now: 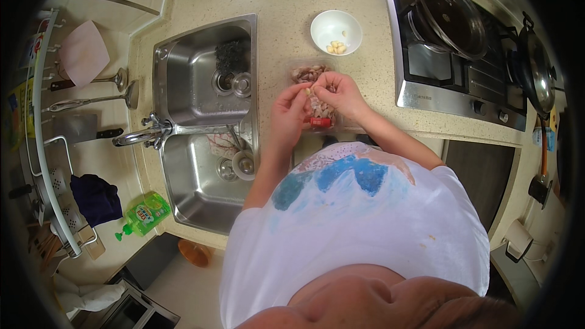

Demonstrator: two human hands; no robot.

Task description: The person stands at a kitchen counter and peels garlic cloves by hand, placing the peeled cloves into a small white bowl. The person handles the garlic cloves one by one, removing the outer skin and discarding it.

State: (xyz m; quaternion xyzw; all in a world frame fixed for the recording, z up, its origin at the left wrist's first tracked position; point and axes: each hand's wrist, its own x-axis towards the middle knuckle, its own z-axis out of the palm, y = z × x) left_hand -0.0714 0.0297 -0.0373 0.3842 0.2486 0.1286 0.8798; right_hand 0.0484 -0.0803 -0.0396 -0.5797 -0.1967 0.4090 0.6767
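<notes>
A pale garlic clove (308,92) is pinched between the thumb and fingers of my left hand (288,112). From the other side, my right hand (343,95) grips at the same clove with bent fingers. Both hands are over a clear plastic box (338,121) on the counter. Unpeeled garlic cloves (307,74) fill its far part, and pale garlic skins or cloves (322,108) with a red label lie nearer me, partly hidden by my hands. Just beyond the box stands a white bowl (327,32) holding several peeled cloves (336,47).
A double steel sink (192,82) with a tap (141,137) lies to the left. To the right, a gas hob (438,93) carries a large metal pot (450,16). A green soap bottle (145,214) and a rack with a cleaver (77,129) are at far left.
</notes>
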